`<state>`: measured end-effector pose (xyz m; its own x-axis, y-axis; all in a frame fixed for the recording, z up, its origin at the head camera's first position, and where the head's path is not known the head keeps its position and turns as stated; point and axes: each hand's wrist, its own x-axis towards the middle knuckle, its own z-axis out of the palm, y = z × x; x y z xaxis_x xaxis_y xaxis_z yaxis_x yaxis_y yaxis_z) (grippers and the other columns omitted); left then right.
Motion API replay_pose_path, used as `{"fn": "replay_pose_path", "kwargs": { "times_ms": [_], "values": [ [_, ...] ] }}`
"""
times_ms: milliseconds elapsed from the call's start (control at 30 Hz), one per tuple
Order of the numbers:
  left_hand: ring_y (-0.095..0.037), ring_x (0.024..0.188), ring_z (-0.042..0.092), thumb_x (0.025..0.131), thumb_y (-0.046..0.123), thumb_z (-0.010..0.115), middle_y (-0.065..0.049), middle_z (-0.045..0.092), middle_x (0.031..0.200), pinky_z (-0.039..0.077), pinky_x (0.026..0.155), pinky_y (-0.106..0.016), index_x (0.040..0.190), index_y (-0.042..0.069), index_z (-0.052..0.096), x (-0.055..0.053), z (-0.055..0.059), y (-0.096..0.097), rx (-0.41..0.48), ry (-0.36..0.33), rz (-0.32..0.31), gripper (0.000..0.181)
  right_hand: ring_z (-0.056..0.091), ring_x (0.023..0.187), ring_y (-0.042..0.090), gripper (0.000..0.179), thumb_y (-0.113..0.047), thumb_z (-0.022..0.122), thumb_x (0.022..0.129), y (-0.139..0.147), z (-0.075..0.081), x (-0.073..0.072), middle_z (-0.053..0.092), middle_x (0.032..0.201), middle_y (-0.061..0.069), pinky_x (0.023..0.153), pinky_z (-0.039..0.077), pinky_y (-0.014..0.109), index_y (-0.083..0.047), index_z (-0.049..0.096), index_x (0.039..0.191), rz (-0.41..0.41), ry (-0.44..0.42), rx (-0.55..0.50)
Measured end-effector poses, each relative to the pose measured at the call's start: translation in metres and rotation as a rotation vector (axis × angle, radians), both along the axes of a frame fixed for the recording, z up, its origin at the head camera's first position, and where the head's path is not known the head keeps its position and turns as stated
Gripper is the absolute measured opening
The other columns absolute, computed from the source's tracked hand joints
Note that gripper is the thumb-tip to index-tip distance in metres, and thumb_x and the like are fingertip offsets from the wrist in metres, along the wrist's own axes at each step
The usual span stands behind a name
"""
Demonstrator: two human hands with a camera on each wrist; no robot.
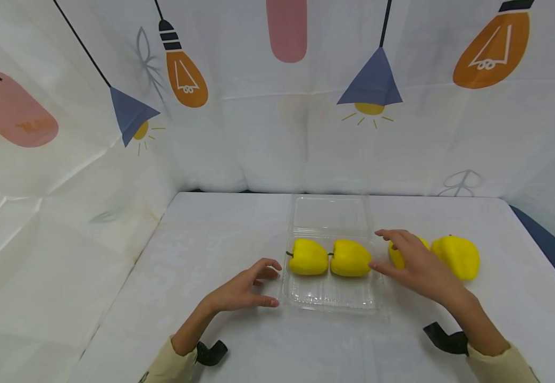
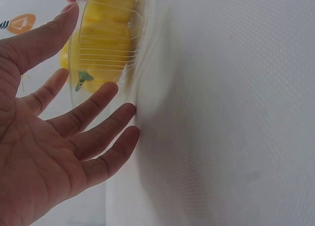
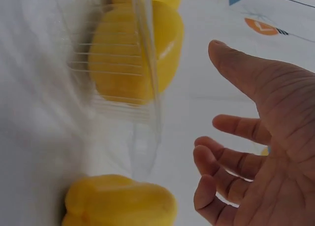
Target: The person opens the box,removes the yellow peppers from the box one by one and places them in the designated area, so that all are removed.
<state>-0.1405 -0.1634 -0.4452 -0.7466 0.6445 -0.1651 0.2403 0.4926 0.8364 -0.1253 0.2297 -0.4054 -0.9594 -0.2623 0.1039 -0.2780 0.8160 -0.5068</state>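
Note:
Two yellow bell peppers, the left one [image 1: 308, 257] and the right one [image 1: 351, 258], lie side by side in a clear plastic clamshell box [image 1: 330, 298], stems toward the left. The box's lid [image 1: 330, 213] is folded back, away from the person. My left hand [image 1: 251, 286] is at the box's left side, fingers spread and relaxed, holding nothing. Above the box's right edge hovers my right hand [image 1: 416, 266], thumb and fingers apart and nothing between them. It partly hides a third yellow pepper [image 1: 395, 257] on the table.
Another yellow pepper [image 1: 456, 257] lies on the white table [image 1: 220, 229] at the right. Behind the table hangs a white curtain [image 1: 258, 133] printed with lamps and bulbs. Each wrist wears a black strap, such as the right strap [image 1: 446, 339].

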Motion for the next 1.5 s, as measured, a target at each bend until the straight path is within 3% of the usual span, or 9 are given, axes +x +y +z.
{"fn": "replay_pose_path", "kwargs": {
  "times_ms": [433, 767, 1000, 1500],
  "values": [
    [-0.017, 0.121, 0.049, 0.078, 0.038, 0.076, 0.002, 0.053, 0.13, 0.041, 0.1, -0.042, 0.131, 0.027, 0.037, 0.001, 0.001, -0.001, 0.002, 0.0, 0.0, 0.067, 0.054, 0.104, 0.025, 0.072, -0.06, 0.064, 0.079, -0.013, -0.012, -0.004, 0.047, 0.133, 0.006, 0.082, 0.051, 0.047, -0.02, 0.044, 0.136, 0.073, 0.077, 0.009],
    [-0.018, 0.121, 0.049, 0.078, 0.037, 0.076, 0.002, 0.053, 0.13, 0.041, 0.1, -0.044, 0.131, 0.028, 0.037, 0.0, -0.001, -0.001, 0.005, 0.004, -0.002, 0.066, 0.046, 0.119, 0.032, 0.074, -0.06, 0.065, 0.078, -0.019, -0.02, -0.008, 0.049, 0.133, 0.01, 0.093, 0.04, 0.057, -0.02, 0.045, 0.136, 0.128, 0.12, 0.024],
    [-0.017, 0.121, 0.049, 0.078, 0.037, 0.076, 0.003, 0.054, 0.128, 0.041, 0.099, -0.044, 0.13, 0.029, 0.037, 0.001, -0.001, -0.001, 0.005, 0.009, 0.0, 0.066, 0.047, 0.12, 0.029, 0.073, -0.056, 0.067, 0.079, -0.022, -0.024, -0.01, 0.05, 0.134, 0.006, 0.095, 0.039, 0.055, -0.017, 0.045, 0.137, 0.175, 0.163, 0.043],
    [-0.016, 0.12, 0.049, 0.078, 0.036, 0.076, 0.004, 0.054, 0.128, 0.041, 0.1, -0.043, 0.13, 0.029, 0.037, 0.001, -0.002, -0.001, -0.003, 0.01, 0.008, 0.066, 0.046, 0.119, 0.027, 0.07, -0.044, 0.071, 0.082, -0.031, -0.028, -0.008, 0.048, 0.138, 0.002, 0.095, 0.039, 0.054, -0.023, 0.041, 0.142, 0.192, 0.139, 0.064]
  ]
}}
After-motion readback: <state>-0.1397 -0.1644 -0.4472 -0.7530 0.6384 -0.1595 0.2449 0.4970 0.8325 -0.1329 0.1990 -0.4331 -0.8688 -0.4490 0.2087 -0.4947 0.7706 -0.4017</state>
